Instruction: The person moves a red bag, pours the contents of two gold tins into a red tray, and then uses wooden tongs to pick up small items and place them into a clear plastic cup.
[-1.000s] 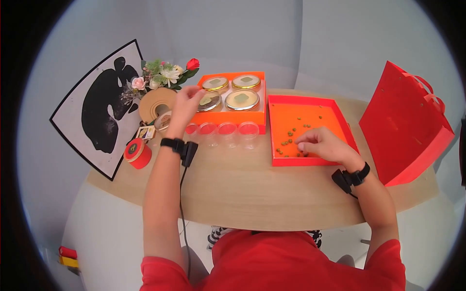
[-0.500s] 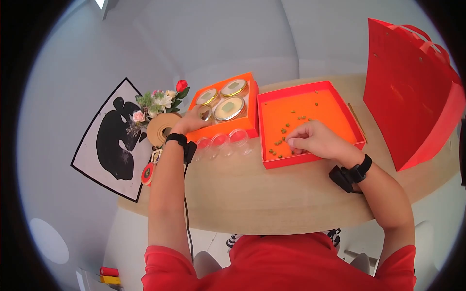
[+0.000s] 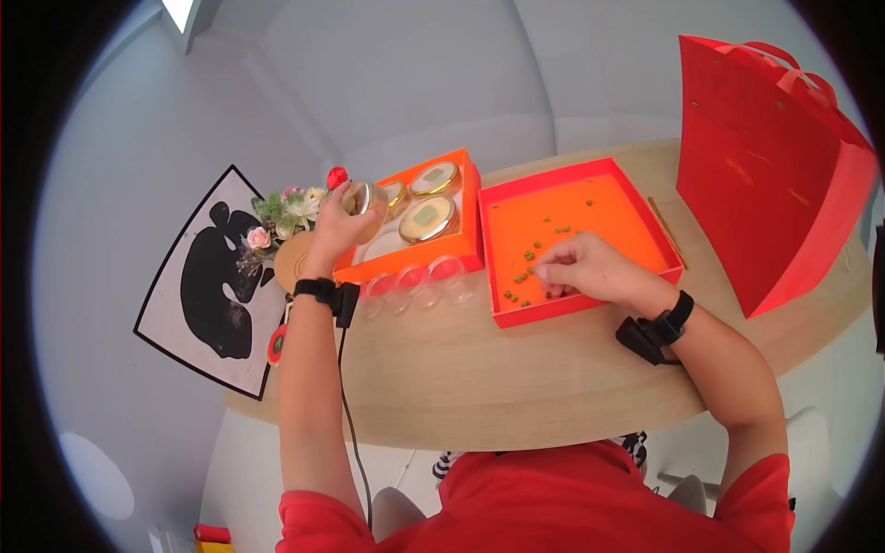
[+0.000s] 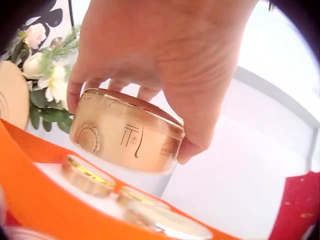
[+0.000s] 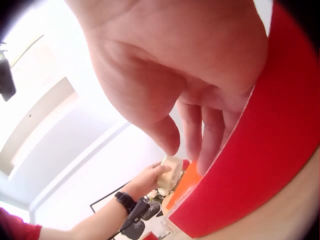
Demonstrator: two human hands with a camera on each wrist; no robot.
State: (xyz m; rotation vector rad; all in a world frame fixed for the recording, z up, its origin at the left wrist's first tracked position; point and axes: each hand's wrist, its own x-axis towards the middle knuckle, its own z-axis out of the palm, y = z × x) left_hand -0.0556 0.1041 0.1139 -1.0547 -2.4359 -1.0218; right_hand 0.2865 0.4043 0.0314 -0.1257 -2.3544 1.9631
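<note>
My left hand (image 3: 336, 230) grips a round gold jar (image 4: 127, 135) by its sides, thumb on one side and fingers on the other. The jar is tilted and held up above the near left corner of an orange box (image 3: 472, 217). Inside that box sit other lidded jars (image 3: 429, 218) with gold rims. My right hand (image 3: 595, 269) is over the near side of a shallow red-edged orange tray (image 3: 618, 240), its fingers loosely bent. In the right wrist view nothing shows between thumb and fingers. Small green pellets (image 3: 529, 256) lie scattered in the tray beside that hand.
Clear round cups (image 3: 449, 276) stand along the box's front. A large red gift bag (image 3: 756, 175) rises at the right, with a thin stick (image 3: 667, 230) beside the tray. Flowers (image 3: 295, 212), a tan round object (image 3: 293, 258) and a black-framed picture (image 3: 207, 295) are on the left.
My left hand has taken hold of the jar at the box's near left and lifted it out. My right hand stays at the tray's near side. The head view has turned.
</note>
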